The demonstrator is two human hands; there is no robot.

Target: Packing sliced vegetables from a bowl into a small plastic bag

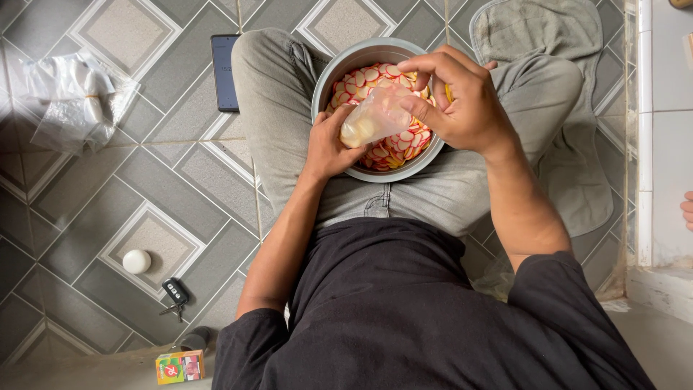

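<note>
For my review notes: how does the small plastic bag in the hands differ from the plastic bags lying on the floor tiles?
The small plastic bag is held over the bowl by the left hand and right hand; the loose plastic bags lie untouched on the floor. The held one contains pale pieces; the loose ones look flat and empty. Both are clear plastic.

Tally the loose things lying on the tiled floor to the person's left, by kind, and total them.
Dark flat phone: 1
Heap of clear plastic bags: 1
White round ball-like thing: 1
Black car key fob with keys: 1
Small colourful cardboard box: 1
Small dark cup-like thing: 1
Total: 6
</note>
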